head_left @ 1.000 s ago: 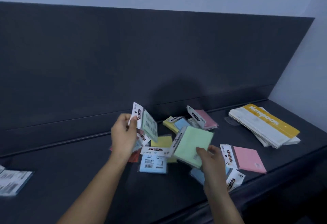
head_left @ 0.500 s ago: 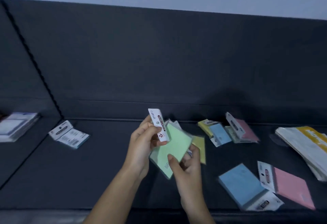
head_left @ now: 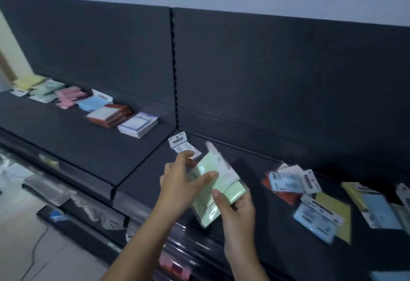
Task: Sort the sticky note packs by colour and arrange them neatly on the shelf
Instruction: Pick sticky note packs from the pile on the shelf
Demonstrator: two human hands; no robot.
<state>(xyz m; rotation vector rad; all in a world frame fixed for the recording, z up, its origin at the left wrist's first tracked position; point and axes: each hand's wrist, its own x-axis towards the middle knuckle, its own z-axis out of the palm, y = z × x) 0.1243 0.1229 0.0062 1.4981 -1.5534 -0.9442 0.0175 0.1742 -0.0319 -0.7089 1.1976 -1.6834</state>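
Presses L thumb flat on green packs (head_left: 209, 165), stretches index fwd; clamps R thumb on stack's near face, curls fingers under. Holds L hand (head_left: 177, 183) & R hand (head_left: 240, 212) over shelf (head_left: 142, 176) front, forearms angled up from below. Loose packs (head_left: 317, 220) scattered to R, sorted row (head_left: 73, 98) far L.

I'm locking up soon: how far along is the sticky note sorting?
Done: yellow pile, green pile, pink pile and blue pile lined up far left on the shelf. In hand: the left hand and right hand grip green packs. Left: a blue pack, yellow pack, red pack and others loose on the right.
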